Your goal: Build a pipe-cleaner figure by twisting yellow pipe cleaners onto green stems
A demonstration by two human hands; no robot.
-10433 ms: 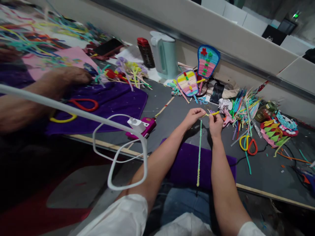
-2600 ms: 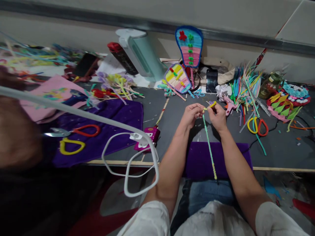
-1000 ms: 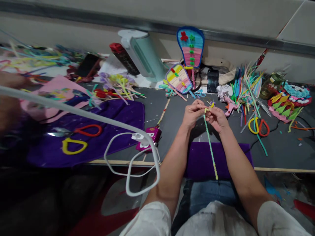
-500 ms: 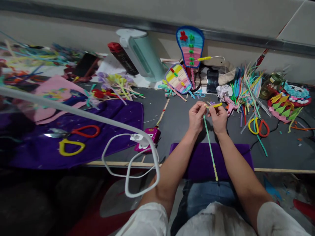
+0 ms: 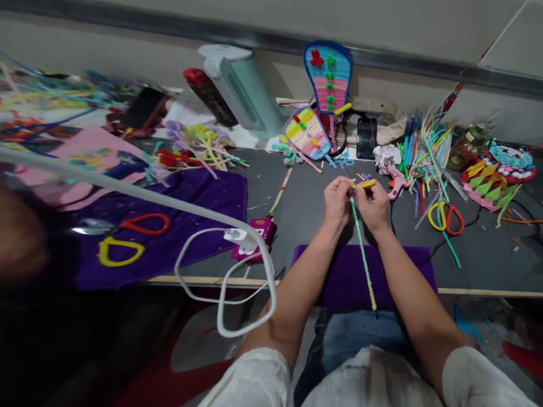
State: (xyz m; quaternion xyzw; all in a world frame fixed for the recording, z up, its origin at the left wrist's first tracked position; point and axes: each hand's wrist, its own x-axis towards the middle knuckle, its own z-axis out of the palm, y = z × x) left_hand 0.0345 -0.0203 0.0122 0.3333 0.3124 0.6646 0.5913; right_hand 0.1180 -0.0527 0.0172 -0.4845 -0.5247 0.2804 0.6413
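My left hand [image 5: 337,199] is pinched on the upper end of a long pipe cleaner [image 5: 362,244], light green with a yellow lower tip. It hangs down over a folded purple cloth [image 5: 339,277] towards my lap. Close beside it, my right hand [image 5: 374,207] has thumb and fingers closed, with a short yellow fuzzy piece [image 5: 367,183] sticking out above them. The fingertips of both hands nearly meet, so the exact joint between the pieces is hidden.
A pink glue gun [image 5: 397,182] and red-and-yellow scissors [image 5: 445,218] lie to the right, near bundled pipe cleaners [image 5: 428,147]. Decorated fans [image 5: 328,79] lean behind. A white cable [image 5: 237,217] crosses at left, with a blurred person's arm [image 5: 19,237] at the edge.
My right hand has shifted slightly left, and the yellow piece in it tilts differently. Another yellow piece by the blue fan has moved left and down. A blurred arm has come in at left.
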